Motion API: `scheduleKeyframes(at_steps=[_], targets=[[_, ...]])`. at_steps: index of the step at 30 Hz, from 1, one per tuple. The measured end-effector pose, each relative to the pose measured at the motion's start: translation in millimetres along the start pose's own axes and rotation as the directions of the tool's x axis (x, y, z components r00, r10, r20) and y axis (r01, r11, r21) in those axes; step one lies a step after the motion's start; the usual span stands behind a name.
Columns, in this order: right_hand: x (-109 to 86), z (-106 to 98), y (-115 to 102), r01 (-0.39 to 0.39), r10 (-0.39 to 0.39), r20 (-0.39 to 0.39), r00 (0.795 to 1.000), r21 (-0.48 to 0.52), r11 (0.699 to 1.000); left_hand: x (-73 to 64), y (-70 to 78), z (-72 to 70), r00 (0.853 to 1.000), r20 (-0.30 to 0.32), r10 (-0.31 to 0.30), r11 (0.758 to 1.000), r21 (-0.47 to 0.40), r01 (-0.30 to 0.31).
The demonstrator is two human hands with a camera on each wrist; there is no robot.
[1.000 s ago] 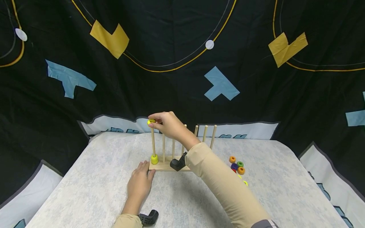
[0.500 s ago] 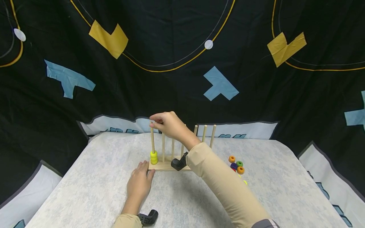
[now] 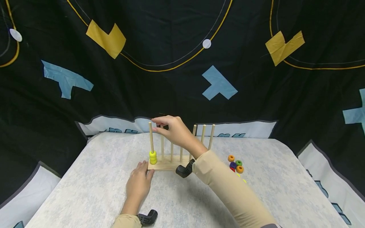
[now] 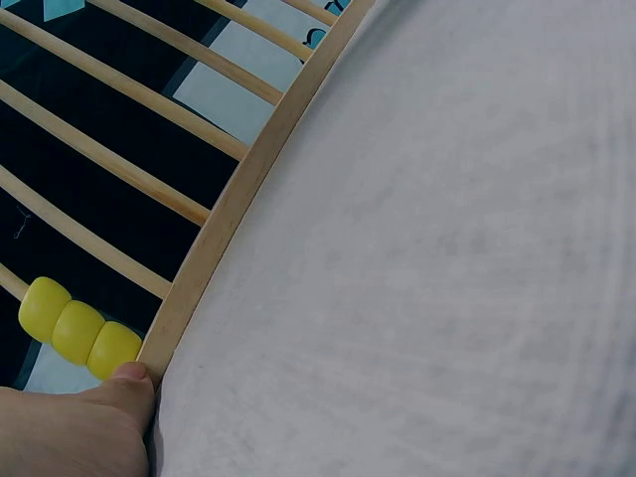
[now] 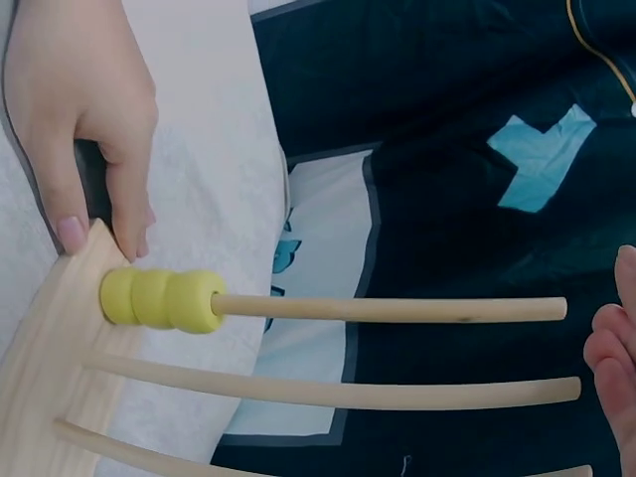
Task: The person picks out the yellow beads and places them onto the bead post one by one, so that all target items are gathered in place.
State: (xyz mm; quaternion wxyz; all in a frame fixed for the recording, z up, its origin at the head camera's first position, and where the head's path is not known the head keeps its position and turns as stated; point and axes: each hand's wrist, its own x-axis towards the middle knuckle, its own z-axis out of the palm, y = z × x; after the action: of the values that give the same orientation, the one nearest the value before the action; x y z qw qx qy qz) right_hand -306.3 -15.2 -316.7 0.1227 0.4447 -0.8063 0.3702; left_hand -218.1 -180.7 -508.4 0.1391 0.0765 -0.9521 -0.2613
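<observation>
A wooden peg stand (image 3: 165,166) with several upright pegs stands on the table. Three yellow beads (image 5: 164,300) are stacked at the foot of its leftmost peg. My left hand (image 3: 138,183) holds the left end of the base, its thumb (image 4: 131,383) against the front edge and its fingers at the end. Just right of the leftmost peg's tip is my right hand (image 3: 176,131); thumb and fingers are apart with nothing between them. In the right wrist view only some fingertips of the right hand (image 5: 616,348) show, beyond the peg tips.
To the right of the stand lies a cluster of loose beads: orange beads (image 3: 240,169), a green bead (image 3: 239,162), a purple bead (image 3: 233,165), a red one and yellow ones partly behind the right sleeve (image 3: 228,186). A dark curtain (image 3: 171,95) hangs behind the table (image 3: 94,190).
The right hand let go of a yellow bead at the top of the leftmost peg, and it dropped onto the stack. That hand then moved slightly right. The left hand stayed in place.
</observation>
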Motion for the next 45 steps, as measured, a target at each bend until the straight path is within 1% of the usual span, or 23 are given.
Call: scheduleKeyframes(at_steps=[3,9,11,16,19,21,24,28,31,38,42,45], targets=[[-9.9,-0.2,-3.3,0.03,-0.03,-0.009,1.0,-0.007,1.0,-0.3,-0.9,0.6,1.0,0.003,-0.004,1.0,0.002,0.004],[-31.4,0.0,-8.9,0.024,-0.024,-0.017,1.0,0.019,1.0,-0.2,-1.3,0.1,1.0,0.006,-0.004,1.0,0.003,0.004],[-38.4,0.7,-8.8,0.03,-0.029,-0.014,0.999,0.039,0.999,-0.3,-0.8,-0.6,1.0,0.009,-0.008,1.0,0.004,0.008],[-57.5,4.7,-6.2,0.031,-0.031,0.003,1.0,0.053,0.998,-1.1,-1.2,-0.5,1.0,0.011,-0.016,1.0,0.006,0.016],[-69.8,8.6,-2.8,-0.004,0.002,0.033,0.999,0.05,0.999,-1.7,-2.0,0.1,1.0,0.006,-0.019,1.0,0.005,0.019],[-78.6,10.6,0.2,-0.041,0.038,0.06,0.997,0.05,0.998,-1.6,-3.0,0.7,1.0,0.002,-0.015,1.0,0.008,0.015],[-92.6,11.8,5.9,-0.116,0.109,0.101,0.989,0.059,0.992,-1.6,-3.6,0.8,1.0,-0.002,-0.002,1.0,0.018,0.002],[-111.2,11.0,16.3,-0.197,0.186,0.126,0.974,0.076,0.978,-0.7,-3.4,0.2,1.0,0.002,0.015,1.0,0.021,-0.015],[-124.5,9.5,25.7,-0.226,0.215,0.125,0.969,0.082,0.971,0.0,-3.3,0.0,1.0,0.009,0.02,1.0,0.02,-0.02],[-151.2,0.7,47.4,-0.306,0.296,0.115,0.948,0.089,0.948,0.2,-4.9,1.6,1.0,0.01,0.024,1.0,0.02,-0.024],[-164.2,-9.1,60.6,-0.322,0.316,0.073,0.946,0.088,0.943,0.3,-4.8,2.5,1.0,0.01,0.028,0.999,0.019,-0.028],[-174.5,-18.5,71.7,-0.359,0.358,0.03,0.933,0.077,0.93,0.7,-4.3,3.5,0.999,0.005,0.033,0.999,0.017,-0.033]])
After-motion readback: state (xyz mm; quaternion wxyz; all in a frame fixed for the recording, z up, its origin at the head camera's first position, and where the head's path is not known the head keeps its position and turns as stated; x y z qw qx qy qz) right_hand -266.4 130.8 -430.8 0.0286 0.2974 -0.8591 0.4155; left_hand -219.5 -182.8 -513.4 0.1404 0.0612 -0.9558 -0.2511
